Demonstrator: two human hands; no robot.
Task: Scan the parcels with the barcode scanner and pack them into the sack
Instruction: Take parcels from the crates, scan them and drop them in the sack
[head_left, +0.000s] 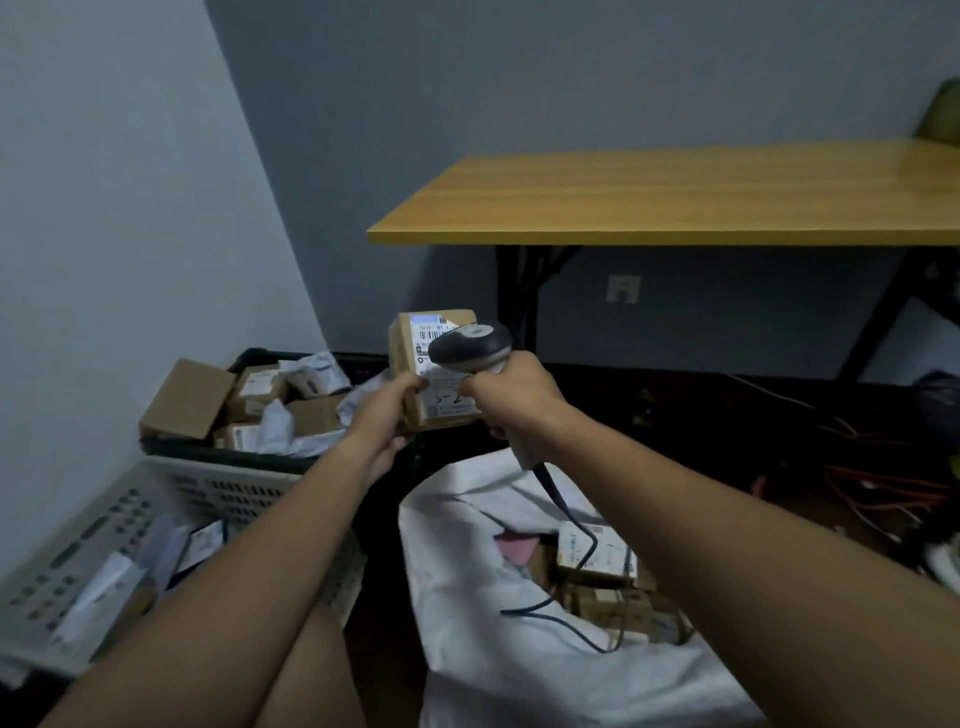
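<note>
My left hand (387, 415) grips a small brown cardboard parcel (410, 353) with a white shipping label, held up at mid-frame. My right hand (511, 389) grips the handle of a grey barcode scanner (470, 345), whose head points at the label from the right, very close to it. A bluish light patch shows at the label's top. The scanner's dark cable hangs down across the open white sack (467, 649) below, which holds several boxed parcels (597, 556).
A black crate (254, 452) at left holds several cardboard boxes and poly bags. A pale perforated basket (171, 493) with poly mailers sits nearer, bottom left. A yellow wooden table (675, 202) stands behind. Orange cables (872, 483) lie on the dark floor at right.
</note>
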